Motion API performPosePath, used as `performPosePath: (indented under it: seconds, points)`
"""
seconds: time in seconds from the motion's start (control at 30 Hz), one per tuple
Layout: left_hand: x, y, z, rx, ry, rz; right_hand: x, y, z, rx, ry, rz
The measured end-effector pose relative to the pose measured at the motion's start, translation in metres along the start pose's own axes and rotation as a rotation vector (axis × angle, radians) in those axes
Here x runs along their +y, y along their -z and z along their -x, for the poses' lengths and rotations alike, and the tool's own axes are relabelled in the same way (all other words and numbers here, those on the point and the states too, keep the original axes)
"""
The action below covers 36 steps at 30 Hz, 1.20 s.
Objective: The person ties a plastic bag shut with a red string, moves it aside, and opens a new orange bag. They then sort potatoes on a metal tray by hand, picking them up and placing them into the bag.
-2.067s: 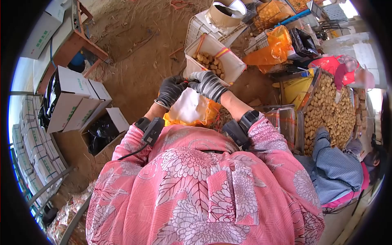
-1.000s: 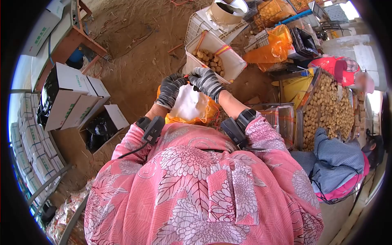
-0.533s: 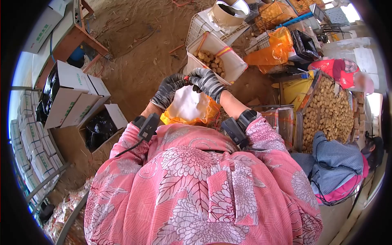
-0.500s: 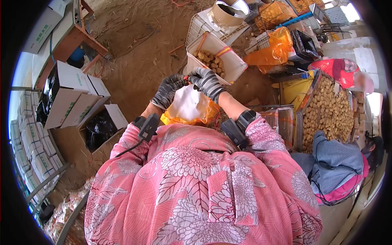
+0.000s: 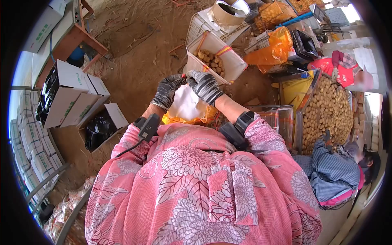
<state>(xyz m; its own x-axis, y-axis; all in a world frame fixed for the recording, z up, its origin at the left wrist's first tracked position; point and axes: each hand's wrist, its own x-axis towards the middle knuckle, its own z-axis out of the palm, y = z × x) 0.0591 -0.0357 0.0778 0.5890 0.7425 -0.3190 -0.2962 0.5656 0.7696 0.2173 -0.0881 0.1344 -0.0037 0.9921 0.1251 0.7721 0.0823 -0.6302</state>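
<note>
My left hand (image 5: 168,90) and my right hand (image 5: 203,85), both in striped grey gloves, meet fingertip to fingertip above an orange net bag (image 5: 183,120) with a white lining (image 5: 188,102). The fingers of each are closed around something small; a bit of red shows where they meet, but the item itself is mostly hidden. Below them the bag stands upright near my waist. Just beyond my right hand is a white crate (image 5: 232,61) with potatoes (image 5: 210,61) inside.
On the left are cartons (image 5: 72,102), one open with black plastic (image 5: 100,128), and a table (image 5: 77,36). A large bin of potatoes (image 5: 326,110) stands at right, with a co-worker in red (image 5: 332,69) and another in a blue checked top (image 5: 337,169) beside it.
My right hand has turned slightly and its fingers are more curled. The checked-top co-worker has leaned and reached over the potatoes; the red-clad co-worker's arm now shows at the bin.
</note>
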Motion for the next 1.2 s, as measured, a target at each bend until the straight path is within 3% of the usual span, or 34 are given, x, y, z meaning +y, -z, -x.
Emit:
performPosePath:
  seconds: [0.03,0.1,0.27,0.6,0.83,1.0,1.13,1.2]
  points:
    - [0.002,0.0,0.001,0.001,-0.001,0.0,0.003,-0.003,0.0,-0.001,0.002,0.0]
    - [0.006,-0.003,0.003,0.022,-0.002,-0.153,0.007,-0.006,-0.004,-0.087,-0.207,-0.267]
    - [0.013,-0.008,0.005,0.021,-0.075,-0.324,0.0,0.001,-0.012,-0.163,-0.389,-0.373]
    - [0.009,-0.006,0.005,0.045,-0.032,-0.38,0.004,0.007,-0.014,-0.151,-0.047,0.047]
    - [0.019,-0.012,0.009,0.019,-0.053,-0.46,-0.005,0.014,-0.014,-0.193,-0.039,0.105]
    - [0.02,-0.022,0.008,0.149,-0.089,-0.643,-0.005,0.011,-0.014,-0.157,-0.034,0.123]
    - [0.02,-0.025,0.009,0.158,-0.119,-0.658,-0.006,0.009,-0.008,-0.133,-0.106,0.036]
    - [0.013,-0.021,0.006,0.182,-0.093,-0.48,-0.006,0.007,-0.008,-0.131,-0.104,0.053]
